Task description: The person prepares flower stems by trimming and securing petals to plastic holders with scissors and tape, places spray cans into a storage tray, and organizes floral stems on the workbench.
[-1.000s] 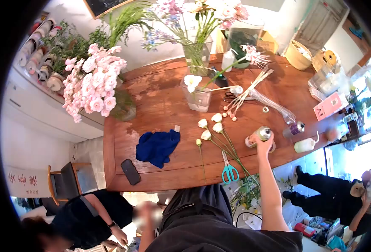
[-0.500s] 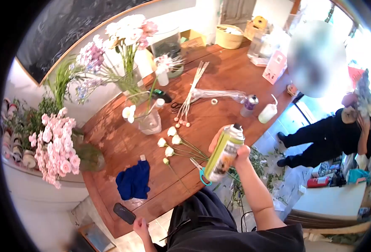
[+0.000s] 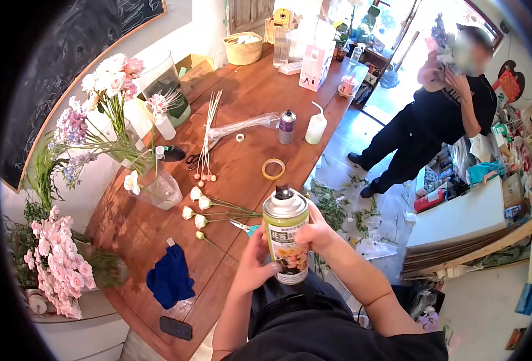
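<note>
There are two cans point(image 3: 285, 243), two tape rings point(image 3: 272, 178), one phone point(image 3: 175, 328), one blue cloth point(image 3: 171, 279), one straw basket point(image 3: 243, 53) and, small in view, seemingly five loose pale flowers point(image 3: 204, 203).

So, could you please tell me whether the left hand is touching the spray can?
Touching: the head view shows the left hand against the side of the spray can, its thumb over the lower front.

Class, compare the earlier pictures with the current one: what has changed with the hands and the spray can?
The spray can has been lifted off the table and brought toward the body in the right hand. The left hand has come up and taken hold of it too. The blue cloth, phone and white flowers stayed on the table.
</note>
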{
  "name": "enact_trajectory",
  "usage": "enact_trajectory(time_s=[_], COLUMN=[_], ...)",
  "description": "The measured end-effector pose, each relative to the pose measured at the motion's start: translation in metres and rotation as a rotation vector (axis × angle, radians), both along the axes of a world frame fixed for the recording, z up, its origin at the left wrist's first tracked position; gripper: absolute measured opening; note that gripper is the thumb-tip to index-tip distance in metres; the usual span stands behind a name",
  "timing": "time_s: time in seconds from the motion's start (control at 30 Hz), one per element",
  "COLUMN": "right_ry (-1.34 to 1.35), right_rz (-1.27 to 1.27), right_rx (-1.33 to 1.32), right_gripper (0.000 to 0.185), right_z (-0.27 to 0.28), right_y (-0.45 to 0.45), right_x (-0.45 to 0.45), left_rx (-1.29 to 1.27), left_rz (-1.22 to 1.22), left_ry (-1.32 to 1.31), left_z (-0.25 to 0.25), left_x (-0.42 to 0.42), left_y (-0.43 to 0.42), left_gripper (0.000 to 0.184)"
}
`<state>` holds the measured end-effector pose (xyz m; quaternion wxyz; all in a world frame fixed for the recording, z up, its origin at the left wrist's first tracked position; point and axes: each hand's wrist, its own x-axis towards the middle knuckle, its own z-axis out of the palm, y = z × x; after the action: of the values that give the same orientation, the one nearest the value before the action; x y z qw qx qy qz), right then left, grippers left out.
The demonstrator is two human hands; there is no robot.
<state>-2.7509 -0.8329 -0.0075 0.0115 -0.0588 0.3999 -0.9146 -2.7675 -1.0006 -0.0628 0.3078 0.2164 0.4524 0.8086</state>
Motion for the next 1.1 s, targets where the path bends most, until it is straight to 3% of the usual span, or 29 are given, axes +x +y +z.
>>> enact_trajectory(time_s=[0.07,0.13,0.23,0.27,0.3,0.37,0.43,0.5,0.63,0.77,0.8,0.83,0.93,1.1], right_ry=[-0.016,-0.001,0.024,0.122,0.159,0.041,-0.278,-0.416,-0.318,-0.306,-0.227,-0.222,-0.126,-0.041], right_rz=[-0.082,-0.198,-0.153,-0.057,0.034,-0.043,-0.488,-0.597,-0.846,-0.807,-0.884,-0.892,-0.920,-0.739], right_rx=[0.157,0.398,0.698,0.714,0.478,0.220,0.588,0.781,1.137,1.099,1.066,1.131,1.163,0.577], right_gripper=[0.070,0.065,0.067,0.069,0.072,0.080,0.088,0.095,0.102,0.091,0.077,0.067,0.060,0.059], right_z=[0.002,-0.005,-0.038,-0.039,-0.057,-0.101,-0.142,-0.173,-0.228,-0.233,-0.243,-0.253,-0.227,-0.158], right_y=[0.007,0.018,0.042,0.058,0.075,0.120,0.166,0.211,0.246,0.258,0.260,0.261,0.256,0.246], right_x=[0.000,-0.006,-0.021,-0.030,-0.043,-0.088,-0.139,-0.187,-0.272,-0.304,-0.310,-0.314,-0.294,-0.197], left_rx=[0.027,-0.077,-0.143,-0.105,-0.067,-0.013,0.029,-0.037,-0.120,-0.205,-0.208,-0.242,-0.358,-0.253], left_rz=[-0.040,-0.083,-0.010,0.001,0.015,0.140,0.245,0.357,0.506,0.656,0.743,0.732,0.695,0.622], left_ry=[-0.152,-0.111,-0.133,-0.184,-0.237,-0.243,-0.242,-0.217,-0.174,-0.224,-0.260,-0.258,-0.168,-0.218], left_z=[0.005,-0.006,-0.024,-0.024,-0.025,-0.043,-0.051,-0.038,-0.034,-0.052,-0.055,-0.057,-0.038,-0.052], left_x=[0.002,-0.001,-0.008,-0.012,-0.016,-0.021,-0.027,-0.028,-0.019,-0.001,-0.002,0.000,0.006,0.005], left_y=[0.020,0.029,0.050,0.059,0.067,0.082,0.098,0.118,0.134,0.122,0.123,0.120,0.122,0.118], left_gripper=[0.077,0.076,0.067,0.066,0.065,0.068,0.073,0.076,0.073,0.068,0.067,0.068,0.069,0.078])
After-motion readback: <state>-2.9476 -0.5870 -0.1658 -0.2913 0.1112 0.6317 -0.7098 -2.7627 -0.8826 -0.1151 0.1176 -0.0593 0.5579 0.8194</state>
